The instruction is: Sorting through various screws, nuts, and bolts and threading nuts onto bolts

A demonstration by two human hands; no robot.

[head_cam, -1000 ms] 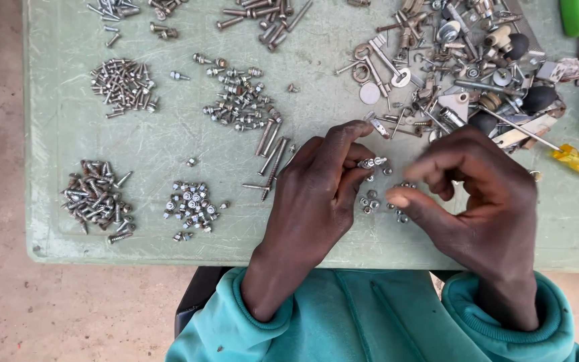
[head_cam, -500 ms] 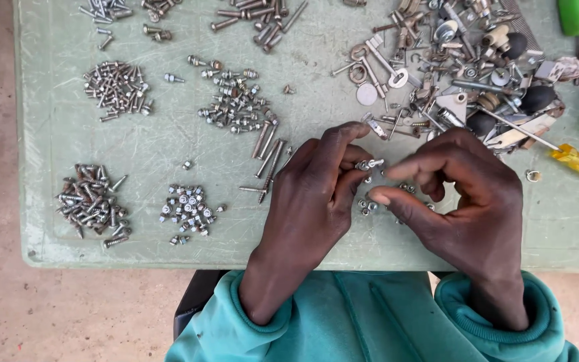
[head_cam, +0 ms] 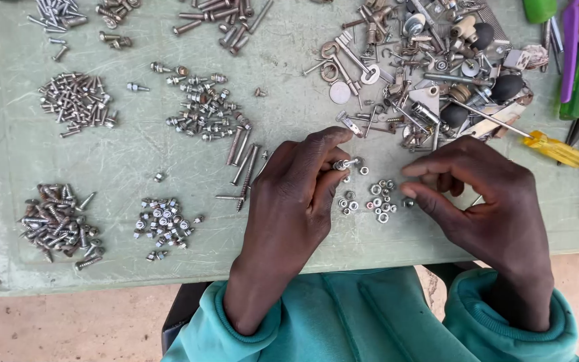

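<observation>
The left hand (head_cam: 289,201) covered most of the small bolt (head_cam: 345,163) pinched in its fingertips, so only the bolt's tip showed. Whether the right hand (head_cam: 484,208) held anything between thumb and forefinger was too small to tell. The top edge cut off the screw pile (head_cam: 55,12) and the heap of mixed hardware (head_cam: 423,60). The right edge cut off the green and purple tools (head_cam: 574,60). The sleeves (head_cam: 383,322) ran off the bottom.

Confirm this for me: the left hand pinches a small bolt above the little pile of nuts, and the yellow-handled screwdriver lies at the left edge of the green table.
One thing is wrong. The head view shows the yellow-handled screwdriver lying at the right side of the green table, not the left edge. The rest stands: the left hand pinches a small bolt above the little pile of nuts.
</observation>
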